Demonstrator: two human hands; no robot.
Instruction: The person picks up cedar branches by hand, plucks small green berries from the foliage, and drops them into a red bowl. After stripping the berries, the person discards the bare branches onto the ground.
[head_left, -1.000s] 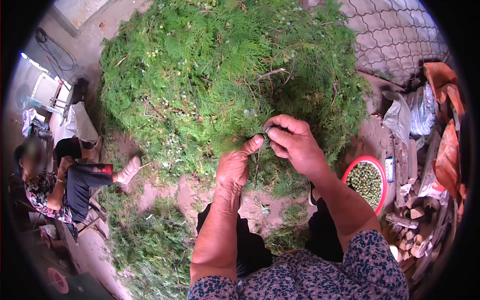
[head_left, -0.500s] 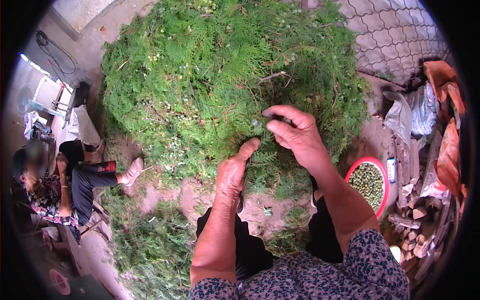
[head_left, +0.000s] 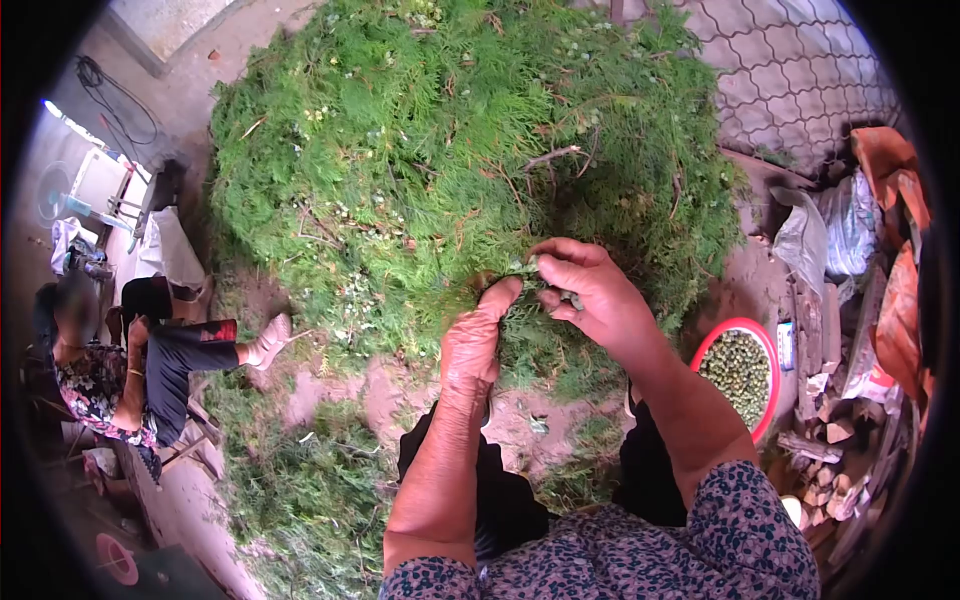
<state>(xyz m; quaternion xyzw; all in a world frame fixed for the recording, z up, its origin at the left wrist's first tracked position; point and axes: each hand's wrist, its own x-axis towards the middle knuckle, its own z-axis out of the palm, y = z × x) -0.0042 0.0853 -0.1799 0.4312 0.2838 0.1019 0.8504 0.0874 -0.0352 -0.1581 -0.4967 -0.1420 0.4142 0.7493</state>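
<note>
My left hand [head_left: 472, 335] is closed around a green conifer sprig [head_left: 462, 292], its thumb on top near the tip. Close beside it, my right hand [head_left: 590, 290] pinches with thumb and forefinger at small pale green cones [head_left: 522, 267] on the sprig. More small green cones [head_left: 572, 299] show between the curled lower fingers of that hand. Under and beyond both hands spreads a large heap of green conifer branches [head_left: 400, 130], dotted with pale cones and brown twigs. The stems inside my left fist are hidden.
At right stands a red-rimmed basin [head_left: 774, 390] holding many small green cones. Split firewood [head_left: 820, 480], plastic bags [head_left: 845, 225] and orange sheeting [head_left: 890, 170] lie beyond it. A seated person [head_left: 120, 380] is at left. More cut branches [head_left: 310, 490] cover the ground by my feet.
My right hand has moved slightly down, and its thumb and forefinger have come to the cones by my left thumb. My left hand stays nearly in place.
</note>
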